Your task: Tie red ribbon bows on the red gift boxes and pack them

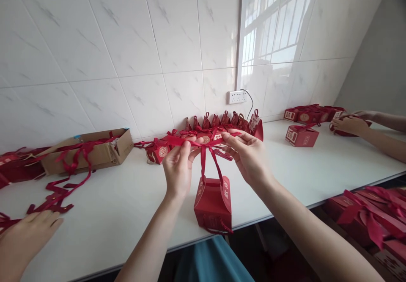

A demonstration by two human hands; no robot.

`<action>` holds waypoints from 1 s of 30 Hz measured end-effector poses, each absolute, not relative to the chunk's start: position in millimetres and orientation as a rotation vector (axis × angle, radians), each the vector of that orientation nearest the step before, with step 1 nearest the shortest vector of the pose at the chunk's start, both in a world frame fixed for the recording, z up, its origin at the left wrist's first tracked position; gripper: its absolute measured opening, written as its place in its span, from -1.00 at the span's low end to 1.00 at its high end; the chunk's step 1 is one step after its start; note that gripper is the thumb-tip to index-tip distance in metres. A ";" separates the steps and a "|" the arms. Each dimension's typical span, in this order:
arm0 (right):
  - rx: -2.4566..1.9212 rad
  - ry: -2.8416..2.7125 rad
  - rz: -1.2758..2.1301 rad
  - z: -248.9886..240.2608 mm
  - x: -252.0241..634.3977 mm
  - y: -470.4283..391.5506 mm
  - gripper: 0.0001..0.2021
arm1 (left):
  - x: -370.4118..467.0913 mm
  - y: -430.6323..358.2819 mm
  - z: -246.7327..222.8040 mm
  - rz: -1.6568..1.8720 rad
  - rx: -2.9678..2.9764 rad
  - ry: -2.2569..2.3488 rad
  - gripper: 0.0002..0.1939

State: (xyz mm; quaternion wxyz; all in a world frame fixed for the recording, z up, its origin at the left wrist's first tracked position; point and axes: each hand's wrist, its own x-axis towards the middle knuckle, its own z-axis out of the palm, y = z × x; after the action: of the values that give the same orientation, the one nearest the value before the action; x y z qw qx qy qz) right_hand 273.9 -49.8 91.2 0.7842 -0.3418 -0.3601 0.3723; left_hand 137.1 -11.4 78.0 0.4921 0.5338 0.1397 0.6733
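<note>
A red gift box (213,205) with pale printed characters sits near the table's front edge, right below my hands. From its top a red ribbon (203,161) runs up in two strands that meet in a knot between my hands. My left hand (179,163) pinches the ribbon on the left of the knot, thumb against fingers. On the right, my right hand (249,153) grips the other side of the ribbon with its fingertips. The ribbon is drawn out sideways between both hands. A twisted red cord hangs at the box's lower front.
Several finished-looking red boxes (255,125) line the wall. A cardboard box (111,155) draped with ribbons stands left, near another person's hand (28,241). A co-worker's hands (352,123) hold a box at far right, beyond a single red box (302,136). Beribboned boxes (364,214) lie lower right.
</note>
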 end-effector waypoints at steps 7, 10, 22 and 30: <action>-0.865 -0.723 0.623 66.6 308.4 -71.1 -0.74 | 115.2 -1.2 54.8 1.641 1.090 0.607 -0.82; -0.956 -0.701 0.554 56.4 326.4 -87.8 -0.72 | 101.6 3.7 39.6 1.631 1.088 0.719 -0.81; -1.741 -0.905 0.726 -23.1 398.7 -172.7 -0.72 | 14.6 24.9 -28.3 0.979 1.653 1.418 -0.73; -1.553 -1.460 0.841 -5.6 352.2 -117.2 -0.54 | 72.1 12.7 4.0 0.720 2.028 0.919 -0.70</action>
State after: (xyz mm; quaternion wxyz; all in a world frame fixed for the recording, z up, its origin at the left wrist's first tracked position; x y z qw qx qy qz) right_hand 352.2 -117.2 -5.6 0.4125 -0.6173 -0.5805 0.3343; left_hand 72.1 12.7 4.0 0.3900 0.7980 0.3616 0.2834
